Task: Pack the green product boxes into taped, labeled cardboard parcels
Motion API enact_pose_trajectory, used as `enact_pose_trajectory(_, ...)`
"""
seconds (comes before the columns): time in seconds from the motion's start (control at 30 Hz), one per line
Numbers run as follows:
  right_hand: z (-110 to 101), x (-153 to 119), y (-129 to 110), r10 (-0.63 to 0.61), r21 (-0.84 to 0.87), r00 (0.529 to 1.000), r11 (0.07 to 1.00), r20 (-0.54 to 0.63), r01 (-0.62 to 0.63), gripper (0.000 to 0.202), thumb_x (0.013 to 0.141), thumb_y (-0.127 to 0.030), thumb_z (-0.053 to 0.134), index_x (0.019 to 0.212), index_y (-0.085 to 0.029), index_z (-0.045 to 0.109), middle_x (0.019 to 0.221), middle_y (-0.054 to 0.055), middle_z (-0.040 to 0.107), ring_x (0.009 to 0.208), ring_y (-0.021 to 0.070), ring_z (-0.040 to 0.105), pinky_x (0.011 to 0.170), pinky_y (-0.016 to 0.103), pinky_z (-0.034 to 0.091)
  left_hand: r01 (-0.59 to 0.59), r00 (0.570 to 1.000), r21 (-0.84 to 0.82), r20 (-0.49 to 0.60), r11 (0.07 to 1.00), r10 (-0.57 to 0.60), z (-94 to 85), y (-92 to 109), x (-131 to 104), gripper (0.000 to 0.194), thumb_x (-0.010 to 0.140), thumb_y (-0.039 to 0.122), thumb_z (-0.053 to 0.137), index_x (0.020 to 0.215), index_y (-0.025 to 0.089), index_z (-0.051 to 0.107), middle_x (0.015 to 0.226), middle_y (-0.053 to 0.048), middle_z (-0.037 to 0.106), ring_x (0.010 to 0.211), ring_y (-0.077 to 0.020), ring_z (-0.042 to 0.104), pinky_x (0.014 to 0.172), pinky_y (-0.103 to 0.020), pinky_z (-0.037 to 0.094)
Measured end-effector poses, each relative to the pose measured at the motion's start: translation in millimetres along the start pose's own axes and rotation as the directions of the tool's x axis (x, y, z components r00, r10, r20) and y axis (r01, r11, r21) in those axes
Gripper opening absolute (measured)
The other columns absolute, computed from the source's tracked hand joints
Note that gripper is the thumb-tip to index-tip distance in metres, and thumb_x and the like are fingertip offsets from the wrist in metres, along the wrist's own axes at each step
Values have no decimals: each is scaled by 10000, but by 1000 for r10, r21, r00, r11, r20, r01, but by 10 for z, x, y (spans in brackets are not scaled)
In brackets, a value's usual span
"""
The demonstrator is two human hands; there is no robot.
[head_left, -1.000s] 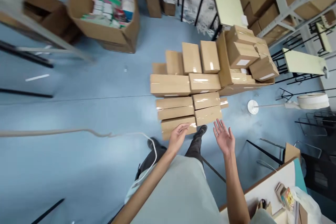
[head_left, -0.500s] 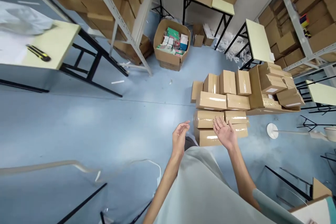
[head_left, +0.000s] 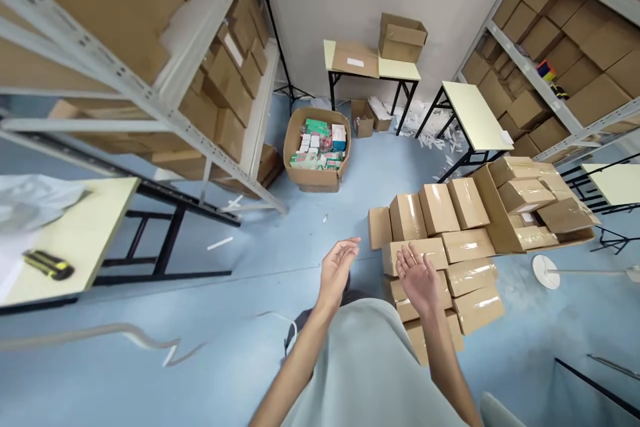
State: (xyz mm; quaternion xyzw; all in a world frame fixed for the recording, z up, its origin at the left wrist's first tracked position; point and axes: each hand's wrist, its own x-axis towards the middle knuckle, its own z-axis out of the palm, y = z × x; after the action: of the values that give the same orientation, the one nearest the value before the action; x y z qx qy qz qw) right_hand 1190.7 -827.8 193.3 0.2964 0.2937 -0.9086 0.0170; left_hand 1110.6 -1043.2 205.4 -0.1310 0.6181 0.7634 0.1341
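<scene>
My left hand [head_left: 338, 270] is held out in front of my body over the blue floor, fingers loosely curved and apart from the thumb, with nothing in it. Palm up and fingers spread, my right hand [head_left: 419, 278] is also bare. It appears in front of the taped cardboard boxes [head_left: 469, 245] stacked on the floor to the right; whether it touches them I cannot tell, though it looks raised above them. Farther ahead stands a large open carton [head_left: 313, 179] filled with small green, white and blue packages.
Metal shelving [head_left: 145, 97] with cartons rises at the left, beside a table [head_left: 107, 213] bearing a yellow-black box cutter [head_left: 49, 264]. More shelving [head_left: 537, 77] is at the right. Small tables [head_left: 473, 113] stand ahead near paper scraps. A white cable [head_left: 115, 330] lies lower left.
My view has tilted up and moved forward, so the open carton and the stacked boxes look nearer. Both hands keep about the same pose, still holding nothing.
</scene>
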Motion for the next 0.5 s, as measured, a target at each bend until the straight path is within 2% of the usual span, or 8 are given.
enact_pose_trajectory(0.1, 407, 407, -59, -33, 35, 999, 999, 11, 33, 372, 934, -500, 825, 1254, -312, 799, 1287, 42, 828, 1286, 238, 758, 1212, 454, 574, 3, 1000, -5, 31, 1000, -3, 82, 301, 553, 336, 815, 543, 819, 891, 236, 704, 1259, -130, 816, 1271, -324, 710, 1159, -493, 505)
enact_pose_trajectory(0.3, 1263, 1393, -321, -113, 76, 992, 991, 60, 109, 313, 934, -458, 849, 1187, -276, 823, 1200, 38, 846, 1117, 193, 797, 1055, 341, 647, 43, 984, -10, 171, 999, -40, 334, 696, 1687, 284, 795, 498, 809, 874, 233, 743, 1196, -120, 827, 1248, -319, 716, 1119, -455, 526)
enact_pose_trajectory(0.4, 1665, 2011, -453, -135, 99, 989, 987, 66, 128, 355, 898, -455, 883, 1178, -246, 825, 1164, 49, 848, 1080, 181, 797, 1017, 300, 648, 62, 967, -20, 248, 998, -55, 433, 925, 2370, 255, 790, 471, 806, 856, 235, 734, 1189, -117, 827, 1251, -317, 716, 1134, -455, 523)
enact_pose_trajectory(0.5, 2082, 2645, -612, -140, 90, 990, 986, 31, 137, 303, 917, -430, 856, 1157, -248, 818, 1134, 54, 844, 1051, 193, 796, 1006, 329, 652, 58, 946, -33, 321, 998, -44, 541, 1242, 3137, 233, 798, 447, 791, 870, 233, 732, 1216, -122, 819, 1265, -314, 711, 1136, -457, 522)
